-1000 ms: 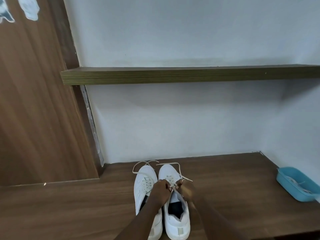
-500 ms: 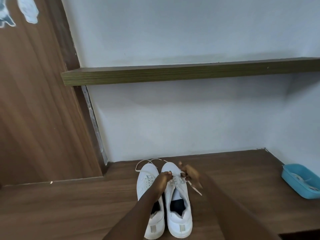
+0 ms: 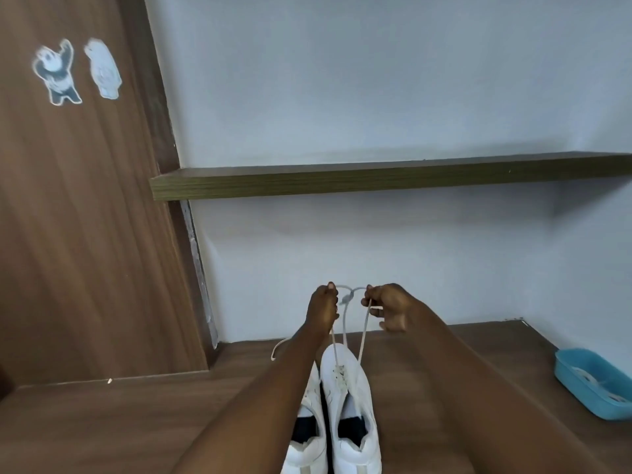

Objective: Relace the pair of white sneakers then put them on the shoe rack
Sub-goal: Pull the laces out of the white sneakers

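Observation:
Two white sneakers stand side by side on the brown wooden floor, toes toward the wall. The right sneaker (image 3: 352, 401) has its white lace (image 3: 363, 333) drawn up taut from the eyelets. My left hand (image 3: 322, 307) and my right hand (image 3: 386, 307) are raised above the toes, each pinching one end of that lace, with a short loop between them. My left forearm covers much of the left sneaker (image 3: 307, 436), whose loose lace (image 3: 277, 347) curls on the floor.
A dark wooden shelf (image 3: 376, 179) juts from the white wall above the shoes. A brown wooden panel (image 3: 78, 217) with two stickers stands on the left. A blue plastic tray (image 3: 596, 388) with small items sits on the floor at right.
Both hands have risen from the right sneaker's tongue, pulling its lace ends up and taut. The view has tilted upward, showing the stickers lower on the panel.

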A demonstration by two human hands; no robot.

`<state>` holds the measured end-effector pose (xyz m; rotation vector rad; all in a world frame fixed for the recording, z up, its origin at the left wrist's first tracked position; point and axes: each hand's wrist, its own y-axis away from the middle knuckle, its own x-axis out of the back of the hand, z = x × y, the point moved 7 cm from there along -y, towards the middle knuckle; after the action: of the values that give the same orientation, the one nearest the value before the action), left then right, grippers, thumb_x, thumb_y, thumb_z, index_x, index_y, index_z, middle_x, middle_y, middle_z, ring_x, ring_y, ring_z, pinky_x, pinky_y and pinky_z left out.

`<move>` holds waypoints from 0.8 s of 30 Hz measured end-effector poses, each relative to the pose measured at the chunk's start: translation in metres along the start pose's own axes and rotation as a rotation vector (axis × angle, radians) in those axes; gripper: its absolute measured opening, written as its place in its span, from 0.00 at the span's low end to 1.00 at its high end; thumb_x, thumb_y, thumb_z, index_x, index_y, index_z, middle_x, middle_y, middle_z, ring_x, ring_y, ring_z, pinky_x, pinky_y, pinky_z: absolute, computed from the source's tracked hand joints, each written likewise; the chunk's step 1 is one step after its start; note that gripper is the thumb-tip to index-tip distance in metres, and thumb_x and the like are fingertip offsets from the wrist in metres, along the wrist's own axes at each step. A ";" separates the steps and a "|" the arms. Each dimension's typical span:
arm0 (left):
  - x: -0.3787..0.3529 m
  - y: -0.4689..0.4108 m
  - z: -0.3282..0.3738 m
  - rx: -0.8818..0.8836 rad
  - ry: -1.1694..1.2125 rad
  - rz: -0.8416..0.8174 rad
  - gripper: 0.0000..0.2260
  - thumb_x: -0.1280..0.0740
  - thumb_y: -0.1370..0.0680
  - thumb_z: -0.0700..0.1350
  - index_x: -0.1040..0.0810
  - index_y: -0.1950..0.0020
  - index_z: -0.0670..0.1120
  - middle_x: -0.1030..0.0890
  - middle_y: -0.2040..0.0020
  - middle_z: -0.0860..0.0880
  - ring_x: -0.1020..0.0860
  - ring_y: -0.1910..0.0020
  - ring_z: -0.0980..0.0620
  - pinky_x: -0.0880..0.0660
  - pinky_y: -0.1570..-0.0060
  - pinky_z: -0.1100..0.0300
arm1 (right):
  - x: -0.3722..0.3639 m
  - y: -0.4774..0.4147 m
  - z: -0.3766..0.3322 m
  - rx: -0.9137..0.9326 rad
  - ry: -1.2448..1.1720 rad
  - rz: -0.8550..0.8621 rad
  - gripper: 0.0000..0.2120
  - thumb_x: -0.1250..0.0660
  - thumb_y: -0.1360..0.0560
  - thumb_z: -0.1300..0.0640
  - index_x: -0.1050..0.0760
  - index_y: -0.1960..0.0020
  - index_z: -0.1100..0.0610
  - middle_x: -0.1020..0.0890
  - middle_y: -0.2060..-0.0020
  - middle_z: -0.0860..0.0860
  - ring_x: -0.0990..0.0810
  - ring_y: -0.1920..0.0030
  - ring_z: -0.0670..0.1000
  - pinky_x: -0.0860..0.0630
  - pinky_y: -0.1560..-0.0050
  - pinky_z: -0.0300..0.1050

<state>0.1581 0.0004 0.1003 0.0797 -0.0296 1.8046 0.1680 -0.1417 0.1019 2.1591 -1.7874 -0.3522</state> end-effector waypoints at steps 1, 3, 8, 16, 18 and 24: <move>0.001 -0.002 0.011 -0.035 -0.020 0.009 0.11 0.48 0.17 0.46 0.31 0.55 0.44 0.31 0.64 0.49 0.32 0.67 0.54 0.31 0.62 0.61 | 0.001 0.003 -0.009 0.023 -0.017 0.003 0.12 0.42 0.19 0.56 0.28 0.61 0.54 0.25 0.63 0.50 0.31 0.63 0.48 0.40 0.63 0.43; 0.005 -0.004 0.031 -0.100 -0.085 0.028 0.11 0.48 0.17 0.47 0.31 0.52 0.43 0.29 0.60 0.48 0.31 0.64 0.51 0.27 0.53 0.56 | 0.001 0.012 -0.029 0.075 -0.054 0.009 0.13 0.43 0.19 0.57 0.28 0.61 0.55 0.26 0.65 0.50 0.33 0.65 0.48 0.40 0.64 0.43; 0.008 -0.008 0.073 -0.170 -0.041 0.037 0.14 0.49 0.16 0.46 0.28 0.43 0.40 0.29 0.57 0.47 0.30 0.60 0.52 0.30 0.61 0.60 | 0.000 0.027 -0.078 0.209 -0.195 0.009 0.13 0.44 0.19 0.61 0.26 0.59 0.56 0.28 0.67 0.50 0.36 0.66 0.48 0.38 0.63 0.43; 0.013 -0.011 0.122 -0.284 -0.053 0.069 0.16 0.49 0.16 0.47 0.30 0.34 0.40 0.28 0.41 0.46 0.31 0.43 0.48 0.31 0.39 0.51 | 0.026 0.039 -0.129 0.418 -0.376 0.111 0.07 0.41 0.21 0.65 0.25 0.50 0.56 0.25 0.62 0.48 0.32 0.61 0.46 0.41 0.43 0.52; 0.015 -0.014 0.130 -0.303 -0.091 0.070 0.16 0.49 0.16 0.47 0.31 0.34 0.42 0.28 0.36 0.45 0.30 0.40 0.46 0.31 0.40 0.52 | 0.035 0.040 -0.136 0.473 -0.381 0.149 0.08 0.37 0.22 0.65 0.27 0.45 0.56 0.25 0.62 0.47 0.31 0.62 0.45 0.40 0.43 0.51; 0.005 -0.020 0.115 -0.362 -0.297 0.019 0.14 0.47 0.17 0.42 0.30 0.33 0.42 0.29 0.33 0.43 0.29 0.37 0.46 0.33 0.42 0.59 | 0.041 0.024 -0.120 0.541 0.139 0.341 0.13 0.30 0.27 0.64 0.24 0.43 0.61 0.23 0.56 0.55 0.29 0.67 0.46 0.34 0.69 0.37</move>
<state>0.1811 0.0032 0.2149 0.0880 -0.5676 1.7661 0.1996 -0.1764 0.2218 2.0590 -2.3067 0.3964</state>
